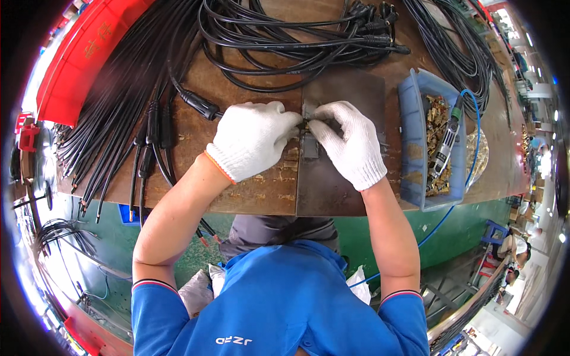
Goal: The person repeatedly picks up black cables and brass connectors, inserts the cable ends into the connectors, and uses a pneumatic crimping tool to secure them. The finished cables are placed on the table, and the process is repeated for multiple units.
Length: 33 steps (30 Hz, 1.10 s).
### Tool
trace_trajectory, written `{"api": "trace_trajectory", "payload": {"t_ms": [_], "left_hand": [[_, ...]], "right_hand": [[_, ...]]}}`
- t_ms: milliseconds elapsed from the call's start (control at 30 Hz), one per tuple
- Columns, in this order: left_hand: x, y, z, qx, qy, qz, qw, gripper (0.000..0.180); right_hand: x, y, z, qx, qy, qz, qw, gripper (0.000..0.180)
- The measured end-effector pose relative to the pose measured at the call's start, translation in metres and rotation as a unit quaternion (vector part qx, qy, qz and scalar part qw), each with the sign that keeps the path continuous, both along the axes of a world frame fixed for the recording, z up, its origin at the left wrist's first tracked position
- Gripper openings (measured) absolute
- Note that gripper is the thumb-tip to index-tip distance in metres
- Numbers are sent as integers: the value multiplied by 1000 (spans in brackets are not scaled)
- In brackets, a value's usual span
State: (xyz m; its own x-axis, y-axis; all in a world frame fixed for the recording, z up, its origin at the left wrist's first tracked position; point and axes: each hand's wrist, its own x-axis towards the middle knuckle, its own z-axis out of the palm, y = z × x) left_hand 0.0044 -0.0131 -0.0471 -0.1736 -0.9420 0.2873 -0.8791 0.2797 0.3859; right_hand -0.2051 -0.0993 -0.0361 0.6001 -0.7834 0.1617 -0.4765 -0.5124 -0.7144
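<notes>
My left hand (252, 139), in a white knitted glove, is closed round a black cable; its thick ribbed connector (199, 105) shows just left of the glove. My right hand (351, 143), gloved the same way, pinches at the cable's tip, thumb against forefinger. What sits between those fingertips is too small and covered to name. Both hands meet over a small metal fixture (310, 145) on a dark metal plate (344, 190) set on the brown table. A blue bin (411, 157) of small brass parts (436, 113) stands right of my right hand.
Across the bin lies a pneumatic screwdriver-like tool (445, 142) with a blue air hose (477, 127). Coiled black cables (267, 44) fill the table's far side. Many loose cables (119, 95) spread at left beside a red bin (83, 59); more cables (457, 59) lie far right.
</notes>
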Motion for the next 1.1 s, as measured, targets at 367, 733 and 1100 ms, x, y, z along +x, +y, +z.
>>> {"api": "trace_trajectory", "payload": {"t_ms": [367, 733, 1100], "left_hand": [[2, -1, -4, -28, -40, -8, 999, 17], [-2, -4, -2, -61, -14, -17, 998, 13], [-2, -2, 0, -40, -24, -6, 999, 15]], "right_hand": [[-45, 2, 52, -103, 41, -65, 992, 24], [-215, -75, 25, -101, 266, -375, 882, 81], [-176, -54, 110, 215, -560, -157, 785, 31]]}}
